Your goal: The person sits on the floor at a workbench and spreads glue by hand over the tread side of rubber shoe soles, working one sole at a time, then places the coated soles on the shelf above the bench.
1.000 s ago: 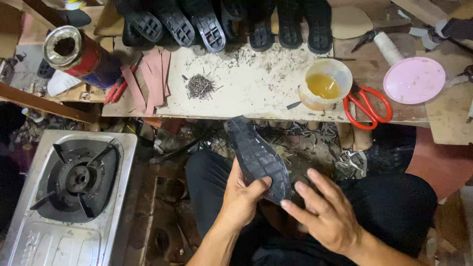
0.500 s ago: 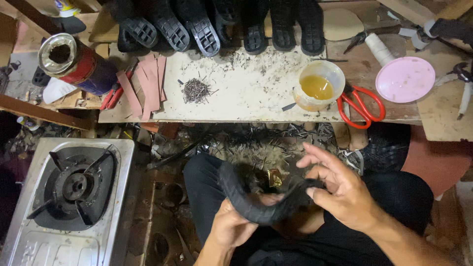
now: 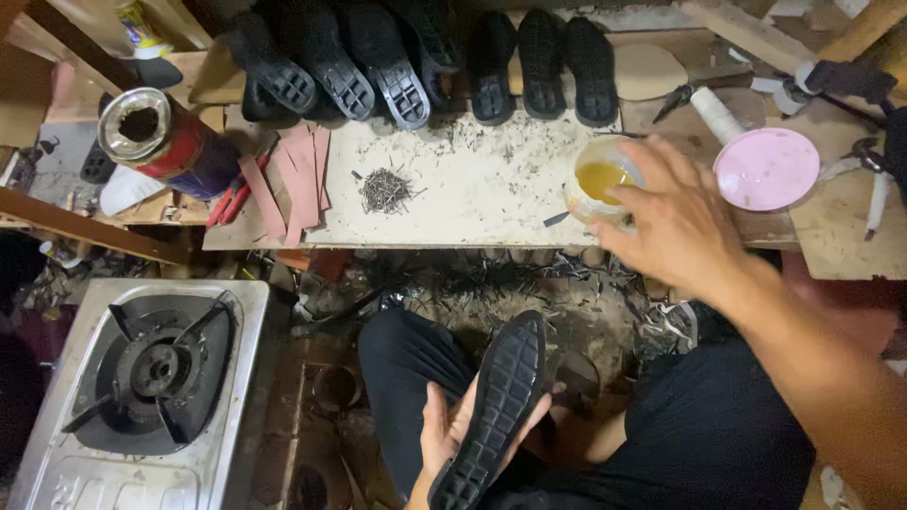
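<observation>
My left hand [image 3: 444, 436] holds a black rubber shoe sole [image 3: 496, 406] over my lap, tread side up, its toe pointing away from me. My right hand [image 3: 675, 219] is stretched out over the workbench with its fingers spread, right beside a plastic cup of yellow glue [image 3: 603, 179]. It holds nothing. A small brush handle [image 3: 557, 219] sticks out at the cup's near left side.
A row of black shoes and soles [image 3: 406, 57] lines the back of the bench [image 3: 472, 198]. A pile of small nails [image 3: 383, 191], pink strips [image 3: 298, 175], a red can [image 3: 165, 142], a pink lid [image 3: 765, 168] and a gas stove [image 3: 151, 378] at lower left.
My right hand let go of the sole and reached forward to the glue cup. The sole, bent between both hands before, now lies straight in my left hand.
</observation>
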